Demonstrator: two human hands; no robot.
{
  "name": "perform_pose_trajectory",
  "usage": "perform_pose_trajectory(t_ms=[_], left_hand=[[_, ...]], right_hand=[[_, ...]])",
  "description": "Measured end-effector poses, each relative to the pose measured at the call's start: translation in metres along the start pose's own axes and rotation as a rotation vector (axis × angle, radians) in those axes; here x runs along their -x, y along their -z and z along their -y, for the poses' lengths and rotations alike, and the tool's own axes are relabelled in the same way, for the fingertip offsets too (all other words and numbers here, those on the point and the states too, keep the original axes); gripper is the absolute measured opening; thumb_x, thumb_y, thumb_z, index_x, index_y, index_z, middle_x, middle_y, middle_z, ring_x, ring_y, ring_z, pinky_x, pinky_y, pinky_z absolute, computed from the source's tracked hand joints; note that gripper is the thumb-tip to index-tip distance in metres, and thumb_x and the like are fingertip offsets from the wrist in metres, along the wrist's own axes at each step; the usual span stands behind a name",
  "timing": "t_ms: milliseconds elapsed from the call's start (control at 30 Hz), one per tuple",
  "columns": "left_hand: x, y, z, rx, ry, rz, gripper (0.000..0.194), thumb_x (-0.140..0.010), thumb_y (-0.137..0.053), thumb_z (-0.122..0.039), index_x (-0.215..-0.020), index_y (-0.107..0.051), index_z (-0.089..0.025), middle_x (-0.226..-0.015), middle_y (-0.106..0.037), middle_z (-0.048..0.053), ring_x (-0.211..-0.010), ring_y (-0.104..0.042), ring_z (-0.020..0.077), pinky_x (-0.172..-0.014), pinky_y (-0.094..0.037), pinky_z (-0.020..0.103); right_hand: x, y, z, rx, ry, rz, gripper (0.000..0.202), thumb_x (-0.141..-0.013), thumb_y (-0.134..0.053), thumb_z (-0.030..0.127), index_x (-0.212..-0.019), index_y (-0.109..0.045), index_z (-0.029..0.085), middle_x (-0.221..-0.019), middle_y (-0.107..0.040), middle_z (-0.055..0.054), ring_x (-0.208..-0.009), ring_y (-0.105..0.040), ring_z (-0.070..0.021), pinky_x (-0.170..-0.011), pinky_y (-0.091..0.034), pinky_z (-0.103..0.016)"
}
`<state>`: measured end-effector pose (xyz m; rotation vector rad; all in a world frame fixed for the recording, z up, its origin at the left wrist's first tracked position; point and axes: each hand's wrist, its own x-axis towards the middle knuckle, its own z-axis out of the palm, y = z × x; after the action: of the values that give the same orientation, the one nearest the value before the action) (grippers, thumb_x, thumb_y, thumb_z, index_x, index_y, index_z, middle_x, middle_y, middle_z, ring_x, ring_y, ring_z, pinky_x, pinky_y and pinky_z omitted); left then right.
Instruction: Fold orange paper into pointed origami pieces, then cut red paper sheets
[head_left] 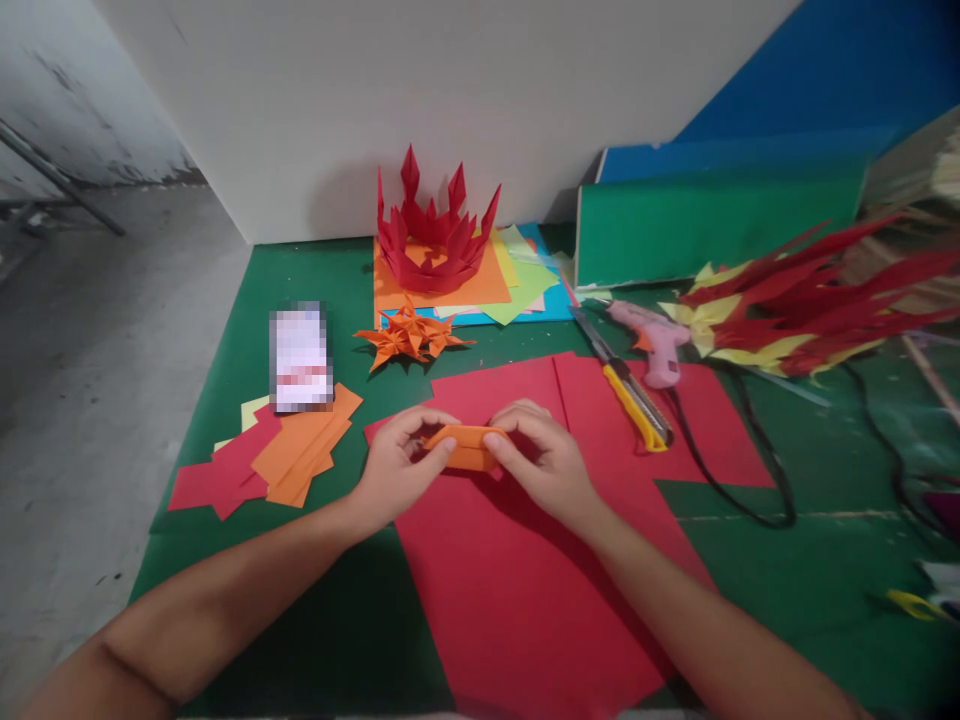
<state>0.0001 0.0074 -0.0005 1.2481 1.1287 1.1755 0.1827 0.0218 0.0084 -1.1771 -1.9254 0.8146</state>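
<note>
Between my two hands is a small folded piece of orange paper (471,458), with a crease running along its length. My left hand (401,455) pinches its left end, thumb on the near side. At the right end, my right hand (536,455) pinches it the same way, fingers curled behind. Both hands are held over large sheets of red paper (525,590) on the green table (322,610). Just beyond my hands lie several folded orange paper stars (412,338). A stack of orange paper strips (307,450) and red paper strips (232,470) lies left of my left hand.
A red paper crown (435,245) stands on coloured sheets (525,290) at the back. A phone (301,355) lies at left. Right of my hands are a yellow box cutter (634,405), a pink glue gun (656,340) with a black cord, and red-and-yellow paper pieces (795,305).
</note>
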Motion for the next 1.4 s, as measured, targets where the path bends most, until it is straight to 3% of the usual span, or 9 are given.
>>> perform_pose_trajectory(t_ms=[467,667,833,1033,1133,1233,1400], left_hand=[[-0.002,0.003,-0.002,-0.031,0.015,-0.075,0.022,-0.072,-0.072,-0.036,-0.066,-0.065,-0.017,-0.07,-0.07,0.003,-0.064,-0.063,0.0132,-0.06,-0.053,0.024],[-0.005,0.005,-0.005,-0.022,0.104,-0.081,0.028,-0.067,-0.075,-0.043,-0.065,-0.066,-0.017,-0.066,-0.07,0.002,-0.056,-0.063,0.012,-0.054,-0.053,0.023],[-0.007,0.009,-0.004,-0.036,0.184,-0.073,0.032,-0.065,-0.076,-0.044,-0.061,-0.062,-0.016,-0.054,-0.063,-0.001,-0.046,-0.056,0.0094,-0.044,-0.047,0.02],[-0.009,0.012,0.002,-0.023,0.07,-0.042,0.024,-0.069,-0.072,-0.039,-0.07,-0.063,-0.016,-0.06,-0.062,-0.002,-0.053,-0.057,0.009,-0.052,-0.048,0.02],[-0.009,0.013,0.0,-0.125,-0.004,-0.009,0.015,-0.076,-0.066,-0.032,-0.077,-0.066,-0.017,-0.065,-0.063,0.0,-0.056,-0.057,0.0098,-0.053,-0.048,0.02],[-0.01,0.018,-0.007,-0.332,-0.12,0.074,0.005,-0.079,-0.061,-0.021,-0.077,-0.065,-0.018,-0.073,-0.067,0.002,-0.067,-0.061,0.0133,-0.062,-0.05,0.025],[-0.009,0.024,-0.013,-0.582,-0.337,0.303,0.03,-0.069,-0.044,0.003,-0.077,-0.062,-0.019,-0.081,-0.065,0.002,-0.08,-0.061,0.0151,-0.075,-0.049,0.029]], right_hand=[[0.002,-0.001,-0.006,-0.067,-0.084,-0.049,0.027,-0.087,-0.056,0.036,-0.064,-0.054,0.022,-0.064,-0.057,0.0,-0.067,-0.055,-0.017,-0.066,-0.043,-0.033],[0.003,-0.004,-0.009,-0.152,-0.195,-0.048,0.027,-0.084,-0.059,0.041,-0.066,-0.056,0.022,-0.065,-0.056,0.0,-0.063,-0.054,-0.0149,-0.058,-0.043,-0.029],[0.002,-0.003,-0.009,-0.174,-0.216,-0.067,0.029,-0.082,-0.062,0.043,-0.063,-0.056,0.021,-0.062,-0.055,0.001,-0.06,-0.052,-0.0144,-0.054,-0.041,-0.028],[0.001,-0.001,-0.008,-0.197,-0.205,-0.009,0.025,-0.08,-0.064,0.041,-0.066,-0.061,0.021,-0.063,-0.055,0.0,-0.061,-0.055,-0.0154,-0.055,-0.043,-0.03],[0.0,0.001,-0.009,-0.122,-0.132,-0.024,0.022,-0.082,-0.062,0.037,-0.066,-0.061,0.022,-0.066,-0.059,-0.001,-0.065,-0.057,-0.0171,-0.06,-0.045,-0.032],[-0.001,0.004,-0.012,0.02,0.06,-0.014,0.011,-0.085,-0.06,0.03,-0.077,-0.065,0.024,-0.072,-0.066,-0.003,-0.072,-0.059,-0.0194,-0.068,-0.046,-0.036],[-0.003,0.008,-0.02,0.238,0.368,0.097,0.024,-0.088,-0.045,0.015,-0.088,-0.066,0.026,-0.083,-0.07,-0.004,-0.081,-0.058,-0.0198,-0.075,-0.043,-0.037]])
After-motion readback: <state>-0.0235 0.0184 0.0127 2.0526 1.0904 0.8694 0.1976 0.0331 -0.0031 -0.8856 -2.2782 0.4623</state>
